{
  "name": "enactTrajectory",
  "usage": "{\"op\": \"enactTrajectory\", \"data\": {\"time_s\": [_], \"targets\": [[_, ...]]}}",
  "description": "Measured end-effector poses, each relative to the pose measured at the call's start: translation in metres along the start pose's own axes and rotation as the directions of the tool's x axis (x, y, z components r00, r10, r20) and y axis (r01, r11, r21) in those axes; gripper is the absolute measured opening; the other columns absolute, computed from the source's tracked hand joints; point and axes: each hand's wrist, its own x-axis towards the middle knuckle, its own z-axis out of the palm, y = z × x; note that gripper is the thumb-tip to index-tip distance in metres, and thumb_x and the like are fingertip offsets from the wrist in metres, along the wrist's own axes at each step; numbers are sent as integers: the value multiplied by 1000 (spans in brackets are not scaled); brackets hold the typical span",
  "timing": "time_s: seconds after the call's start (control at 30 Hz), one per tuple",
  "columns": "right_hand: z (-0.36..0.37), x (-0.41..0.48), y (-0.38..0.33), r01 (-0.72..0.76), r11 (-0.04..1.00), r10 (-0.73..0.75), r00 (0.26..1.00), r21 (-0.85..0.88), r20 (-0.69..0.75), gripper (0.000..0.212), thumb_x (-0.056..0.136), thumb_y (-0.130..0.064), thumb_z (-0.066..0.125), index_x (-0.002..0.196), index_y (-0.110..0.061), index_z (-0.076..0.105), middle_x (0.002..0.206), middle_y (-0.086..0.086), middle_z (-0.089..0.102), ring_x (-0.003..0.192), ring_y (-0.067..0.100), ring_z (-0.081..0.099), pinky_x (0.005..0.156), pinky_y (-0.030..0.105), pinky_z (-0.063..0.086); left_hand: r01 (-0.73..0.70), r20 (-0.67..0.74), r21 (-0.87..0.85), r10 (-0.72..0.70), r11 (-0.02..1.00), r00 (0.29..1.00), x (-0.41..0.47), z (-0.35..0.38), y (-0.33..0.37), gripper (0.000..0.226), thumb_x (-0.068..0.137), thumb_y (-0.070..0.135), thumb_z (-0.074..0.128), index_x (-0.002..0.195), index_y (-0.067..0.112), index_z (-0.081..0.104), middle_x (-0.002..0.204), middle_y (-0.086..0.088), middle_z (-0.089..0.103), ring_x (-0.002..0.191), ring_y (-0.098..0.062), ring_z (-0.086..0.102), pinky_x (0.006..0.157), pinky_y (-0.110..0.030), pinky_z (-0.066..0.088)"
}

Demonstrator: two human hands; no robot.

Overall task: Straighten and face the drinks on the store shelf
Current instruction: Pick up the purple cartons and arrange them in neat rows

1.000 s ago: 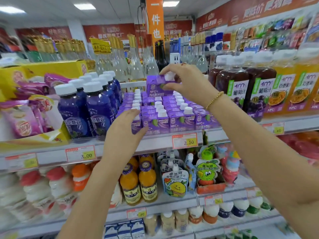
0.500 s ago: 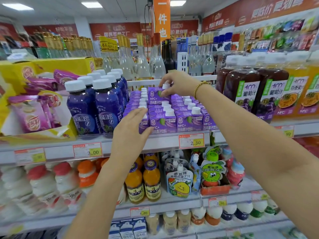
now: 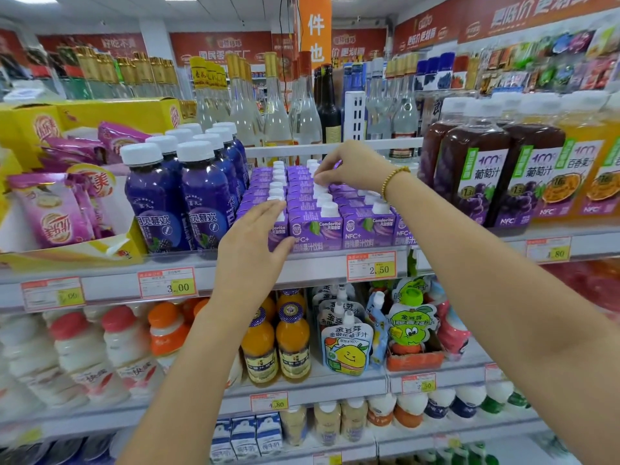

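Step in hand: squaring the purple cartons (image 3: 315,229) on the shelf (image 3: 318,261), between the blue bottles (image 3: 204,203) and the grape juice bottles (image 3: 476,176). Left hand (image 3: 250,243), fingers straight, presses flat on the front-left face. Right hand (image 3: 349,166) curls round a rear carton (image 3: 337,164), by its cap, we think. Front faces counted: four, one part-hidden. Next: seat it flush and level the fronts.

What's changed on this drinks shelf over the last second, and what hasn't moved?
The right hand lowered the purple carton from above the rows into the back of the middle row, and still pinches it. The left hand stayed flat against the front-left carton. The other cartons and the blue bottles kept their places.
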Motion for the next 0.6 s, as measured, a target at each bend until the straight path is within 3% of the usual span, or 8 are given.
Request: {"op": "enactTrajectory", "data": {"time_s": [0.07, 0.17, 0.33, 0.47, 0.6], "targets": [[-2, -8, 1, 21, 999, -22, 999, 29, 25, 15, 81, -32, 72, 87, -18, 73, 83, -4, 69, 72, 5, 57, 62, 14, 40, 1, -4, 5, 0, 1000, 1000, 0, 1, 0, 59, 87, 27, 67, 141, 20, 44, 145, 3, 45, 134, -12, 39, 107, -21, 25], [-4, -14, 1, 38, 999, -39, 991, 6, 129, 19, 84, -27, 69, 100, -16, 72, 93, -2, 69, 83, 8, 60, 74, 14, 45, 3, -10, 6, -3, 1000, 1000, 0, 1, 1, 59, 86, 26, 67, 141, 20, 45, 144, 2, 46, 134, -12, 39, 107, -23, 27], [0, -13, 1, 85, 994, -77, 990, -65, 116, 18, 89, -27, 63, 102, -14, 69, 97, -2, 66, 74, -1, 52, 61, 6, 38, 10, -10, 11, -10, 1000, 1000, 1, 0, 3, 58, 87, 27, 67, 140, 20, 45, 144, 2, 45, 134, -12, 39, 108, -24, 27], [-9, -21, -1, 102, 995, -101, 995, 20, -23, 20, 90, -28, 63, 99, -10, 67, 89, -5, 62, 72, -1, 51, 60, 8, 37, 12, -7, -12, -13, 1000, 1000, 1, -1, 3, 58, 87, 25, 67, 140, 18, 45, 144, 1, 46, 134, -13, 39, 108, -25, 28], [-29, -45, -15, 202, 975, -175, 956, 96, -234, 15, 91, -25, 61, 98, -12, 64, 97, 1, 61, 86, 14, 61, 72, 18, 49, 39, -10, -76, -39, 996, 999, -1, -5, 11, 53, 88, 27, 64, 137, 16, 48, 142, -1, 48, 132, -15, 41, 107, -26, 30]]}}
